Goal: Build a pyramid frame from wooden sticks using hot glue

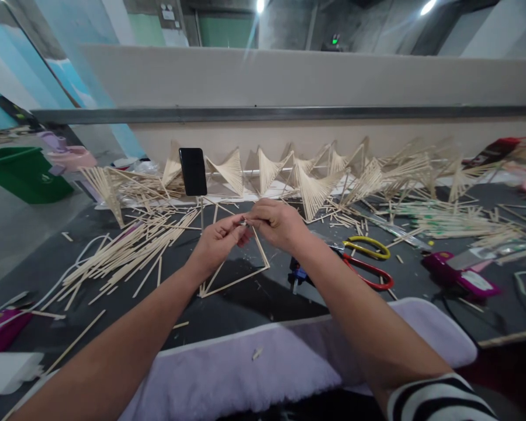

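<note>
A small frame of thin wooden sticks (pixel 236 282) stands on the dark table in front of me, its corners joined. My left hand (pixel 221 242) is closed in a pinch at the frame's upper corner. Right beside it, my right hand (pixel 277 222) pinches at the same spot, the fingertips of both hands meeting. A tiny pale bit shows between the fingers, too small to name. My hands cover the corner itself.
Loose wooden sticks (pixel 135 251) lie heaped on the left. Fanned stick models (pixel 230 171) line the back, behind an upright phone (pixel 193 171). Scissors with yellow and red handles (pixel 368 278) and a magenta glue gun (pixel 462 275) lie right. A lilac fleece cloth (pixel 228 368) covers the front edge.
</note>
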Available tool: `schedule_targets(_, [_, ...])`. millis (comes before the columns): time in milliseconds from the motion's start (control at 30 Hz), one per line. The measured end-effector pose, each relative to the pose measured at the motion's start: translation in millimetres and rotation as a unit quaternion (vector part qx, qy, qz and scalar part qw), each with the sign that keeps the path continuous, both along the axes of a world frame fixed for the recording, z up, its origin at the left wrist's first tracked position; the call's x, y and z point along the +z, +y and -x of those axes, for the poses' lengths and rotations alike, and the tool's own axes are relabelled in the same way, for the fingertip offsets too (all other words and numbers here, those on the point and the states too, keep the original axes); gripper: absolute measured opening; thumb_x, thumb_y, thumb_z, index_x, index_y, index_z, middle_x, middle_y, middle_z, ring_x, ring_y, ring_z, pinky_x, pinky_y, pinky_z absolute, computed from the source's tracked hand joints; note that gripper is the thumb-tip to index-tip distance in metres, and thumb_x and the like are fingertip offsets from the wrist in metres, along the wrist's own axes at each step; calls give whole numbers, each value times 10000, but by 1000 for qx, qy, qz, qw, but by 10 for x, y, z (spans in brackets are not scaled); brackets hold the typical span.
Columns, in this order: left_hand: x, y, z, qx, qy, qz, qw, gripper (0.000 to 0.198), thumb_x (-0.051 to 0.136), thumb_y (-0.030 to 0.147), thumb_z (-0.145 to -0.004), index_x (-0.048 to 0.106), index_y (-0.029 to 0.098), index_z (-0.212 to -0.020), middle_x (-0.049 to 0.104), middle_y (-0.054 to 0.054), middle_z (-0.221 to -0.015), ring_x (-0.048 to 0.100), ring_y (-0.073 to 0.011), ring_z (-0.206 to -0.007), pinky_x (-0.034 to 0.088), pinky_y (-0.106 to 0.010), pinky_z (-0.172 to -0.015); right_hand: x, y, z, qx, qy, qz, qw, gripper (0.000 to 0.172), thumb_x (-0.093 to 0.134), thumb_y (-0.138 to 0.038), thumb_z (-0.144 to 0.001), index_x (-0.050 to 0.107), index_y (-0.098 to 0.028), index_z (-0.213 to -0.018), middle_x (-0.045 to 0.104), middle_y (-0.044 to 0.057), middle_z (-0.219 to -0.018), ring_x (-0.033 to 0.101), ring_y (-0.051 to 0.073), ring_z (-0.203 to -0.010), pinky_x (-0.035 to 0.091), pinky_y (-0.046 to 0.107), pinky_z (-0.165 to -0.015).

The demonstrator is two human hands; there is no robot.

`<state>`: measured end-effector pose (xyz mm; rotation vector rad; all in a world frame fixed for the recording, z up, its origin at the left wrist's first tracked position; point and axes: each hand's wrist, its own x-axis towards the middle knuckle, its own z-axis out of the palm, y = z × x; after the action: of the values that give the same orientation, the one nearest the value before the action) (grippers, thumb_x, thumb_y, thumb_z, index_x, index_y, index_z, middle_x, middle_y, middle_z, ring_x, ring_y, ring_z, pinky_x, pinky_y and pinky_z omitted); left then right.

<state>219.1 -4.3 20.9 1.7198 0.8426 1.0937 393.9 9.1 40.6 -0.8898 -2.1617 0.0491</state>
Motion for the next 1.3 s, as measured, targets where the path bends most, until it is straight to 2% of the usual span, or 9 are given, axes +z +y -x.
schedule_targets(167, [-25, 4, -7, 13, 6, 14, 1000, 303, 534, 335, -811, 640, 124, -1001, 632, -39, -733, 545, -110, -617, 454, -221, -593, 16, -12, -43, 1, -26, -1, 1000, 201, 498, -213, -847, 674, -233, -942, 632, 26, -898, 584, 118, -816, 431, 233, -690])
schedule_targets(400, [-28, -5, -5, 26, 27, 10, 999, 364, 511, 325, -826, 601, 125, -1116, 624, -18, -682, 562, -114, -606, 462, -219, -588, 33, 2, -97, 25, -33, 11, 999, 242, 480, -198, -854, 667, -241, -1001, 636, 34, -943, 584, 134, -866, 444, 252, -725])
schedule_targets(533, [-20, -16, -6, 31, 38, -5, 999, 370, 504, 333, -828, 607, 128, -1119, 628, -18, -677, 560, -113, -594, 467, -219, -581, 16, 29, -112, 37, -18, 28, 999, 259, 467, -212, -862, 660, -252, -1030, 638, 28, -966, 585, 130, -875, 453, 256, -735])
schedule_targets(700, [1, -24, -5, 27, 46, -16, 998, 349, 506, 348, -826, 635, 133, -1069, 627, -19, -664, 562, -115, -588, 473, -223, -578, 13, 12, -113, 29, -8, 31, 999, 274, 450, -223, -870, 660, -272, -1039, 644, 21, -982, 588, 126, -890, 462, 256, -757])
schedule_targets(967, [-11, -22, 0, 47, 48, -14, 998, 428, 520, 348, -826, 572, 114, -1181, 625, -11, -675, 566, -112, -582, 484, -233, -587, -22, -6, -155, -3, 40, 4, 999, 290, 449, -189, -856, 647, -250, -1059, 659, 37, -949, 597, 135, -892, 471, 283, -794])
schedule_targets(1167, [-20, -15, 0, 53, 48, -7, 997, 477, 530, 405, -815, 563, 119, -1195, 654, -31, -700, 587, -116, -581, 505, -253, -598, -27, -318, -405, -54, 63, 8, 997, 287, 450, -159, -839, 650, -224, -1034, 671, 46, -913, 608, 143, -858, 476, 289, -771])
schedule_targets(1300, [-21, -13, -2, 52, 52, -6, 997, 498, 515, 417, -822, 546, 109, -1213, 655, -46, -716, 597, -122, -599, 517, -263, -609, -190, -609, -743, -128, 13, 62, 990, 249, 461, -157, -817, 652, -196, -972, 676, 59, -906, 612, 162, -829, 468, 294, -739])
